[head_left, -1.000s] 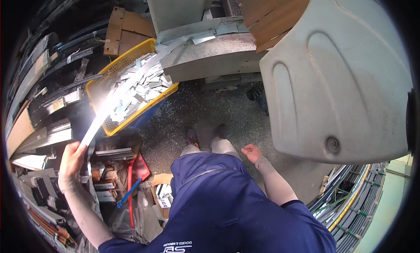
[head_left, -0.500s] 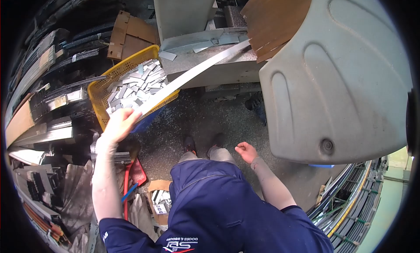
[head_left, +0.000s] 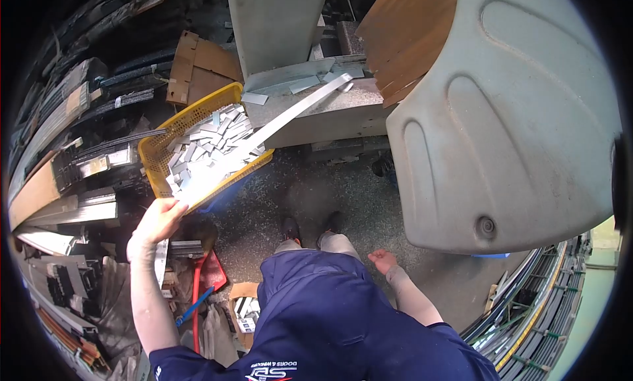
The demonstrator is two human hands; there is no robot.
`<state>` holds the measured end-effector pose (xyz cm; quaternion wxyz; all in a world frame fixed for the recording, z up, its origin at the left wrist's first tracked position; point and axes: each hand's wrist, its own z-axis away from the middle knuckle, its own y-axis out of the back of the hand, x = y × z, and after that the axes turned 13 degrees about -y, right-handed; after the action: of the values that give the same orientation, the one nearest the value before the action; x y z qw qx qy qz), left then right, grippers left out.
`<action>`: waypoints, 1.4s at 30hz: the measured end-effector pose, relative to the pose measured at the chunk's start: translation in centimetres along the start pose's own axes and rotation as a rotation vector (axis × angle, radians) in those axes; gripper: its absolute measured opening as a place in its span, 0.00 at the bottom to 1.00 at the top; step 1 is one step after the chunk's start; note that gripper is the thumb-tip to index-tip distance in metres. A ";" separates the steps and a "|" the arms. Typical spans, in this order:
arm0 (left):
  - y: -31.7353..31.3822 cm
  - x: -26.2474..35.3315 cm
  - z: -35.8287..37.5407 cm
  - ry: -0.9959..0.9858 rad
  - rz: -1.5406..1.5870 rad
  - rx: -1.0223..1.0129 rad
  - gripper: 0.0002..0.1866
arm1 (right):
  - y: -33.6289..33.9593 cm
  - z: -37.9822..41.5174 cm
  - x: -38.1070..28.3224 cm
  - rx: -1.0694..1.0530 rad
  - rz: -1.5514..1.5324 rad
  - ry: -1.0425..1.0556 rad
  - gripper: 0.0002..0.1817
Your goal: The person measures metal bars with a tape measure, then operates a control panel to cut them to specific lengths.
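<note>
My left hand (head_left: 160,219) is closed around the near end of a long, flat, silvery-white strip (head_left: 290,114). The strip slopes up to the right across the yellow basket (head_left: 150,163), and its far end is over the machine ledge (head_left: 316,127). Glare washes out the part near my fingers. Many short, light-coloured cut pieces (head_left: 221,134) fill the basket, just beyond my left hand. Low beside my body, my right hand (head_left: 382,261) hangs with loosely bent fingers, and nothing shows in it.
A large grey moulded cover (head_left: 501,137) juts in at the right, with brown slats (head_left: 405,35) beside it. Long profiles (head_left: 66,209) crowd the left side. A red dustpan (head_left: 211,272) and a cardboard box (head_left: 244,308) of offcuts lie on the floor. More profiles stand lower right.
My left hand has drawn the strip back towards the lower left, and its far end has come away from the brown slats. My right hand has dropped lower, nearer my body.
</note>
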<state>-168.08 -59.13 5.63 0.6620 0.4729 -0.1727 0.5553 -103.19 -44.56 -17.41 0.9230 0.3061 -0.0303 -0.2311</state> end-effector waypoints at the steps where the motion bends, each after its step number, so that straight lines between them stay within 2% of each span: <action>1: 1.5 -0.3 1.8 0.048 0.054 0.005 0.19 | -0.1 -0.2 -0.3 0.002 0.002 0.009 0.24; 6: 6.8 -3.7 10.7 0.144 0.035 0.158 0.22 | 0.6 0.1 -5.0 -0.022 -0.070 0.097 0.24; 8: 6.9 -4.1 12.0 0.121 0.190 0.155 0.22 | 1.3 1.4 -7.6 -0.019 -0.073 0.143 0.24; 10: 5.9 -3.5 11.6 0.109 0.130 0.146 0.22 | 1.1 1.1 -8.5 -0.028 -0.077 0.167 0.23; 12: 4.4 -4.1 9.5 0.064 0.205 0.110 0.22 | 0.8 0.3 -9.5 -0.036 -0.051 0.188 0.23; 16: -0.1 -0.3 2.0 -0.054 0.124 -0.034 0.20 | 1.4 0.6 -10.5 -0.027 -0.015 0.202 0.24; 19: -3.9 1.9 -3.5 -0.205 -0.098 0.010 0.23 | 1.7 0.9 -10.0 -0.009 -0.042 0.205 0.23; 22: -5.4 3.2 -6.7 -0.198 -0.213 0.031 0.25 | 1.6 1.1 -8.5 0.018 -0.046 0.197 0.23; 24: -4.8 3.9 -6.3 -0.179 -0.186 0.025 0.25 | 1.4 1.3 -7.0 0.039 -0.051 0.175 0.24; 27: -2.1 1.1 -4.9 -0.205 -0.224 0.040 0.23 | -0.1 0.0 -3.5 0.047 -0.112 0.107 0.24; 28: -1.0 2.4 -3.0 -0.065 -0.141 0.040 0.22 | -0.7 -0.8 -2.1 0.036 -0.139 0.089 0.24; 29: 0.4 1.6 -1.6 -0.051 -0.181 0.046 0.22 | -1.4 -1.5 -0.7 0.038 -0.115 0.065 0.25; 30: 2.0 -0.9 -0.2 -0.071 -0.045 0.041 0.21 | -2.0 -2.2 0.7 0.040 -0.091 0.041 0.26; 31: 3.1 1.0 2.5 0.046 0.025 0.059 0.21 | -2.4 -2.6 1.4 0.041 -0.069 0.019 0.27; 32: 4.5 -0.9 4.6 0.032 0.026 0.096 0.20 | -2.4 -2.3 1.4 0.029 -0.061 0.004 0.27; 33: 6.0 -3.6 6.2 0.115 0.029 0.142 0.20 | -2.2 -1.6 1.3 0.016 -0.056 -0.011 0.27; 36: 7.3 -5.2 10.1 0.133 0.106 0.170 0.21 | -2.1 -1.1 0.1 -0.002 -0.047 -0.025 0.27; 40: 4.3 -5.1 8.1 0.058 0.244 0.153 0.20 | -1.9 -2.2 -3.2 -0.001 -0.048 0.066 0.26; 41: 3.5 -3.1 7.1 0.075 0.150 0.108 0.20 | -1.3 -2.1 -4.8 0.001 -0.066 0.109 0.26; 42: 1.8 -1.5 4.6 0.001 0.063 0.048 0.21 | -0.1 -0.8 -7.3 0.008 -0.082 0.152 0.26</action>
<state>-168.79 -63.90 7.54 0.6325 0.4829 -0.1738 0.5801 -109.60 -40.90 -17.52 0.9111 0.3276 0.0513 -0.2449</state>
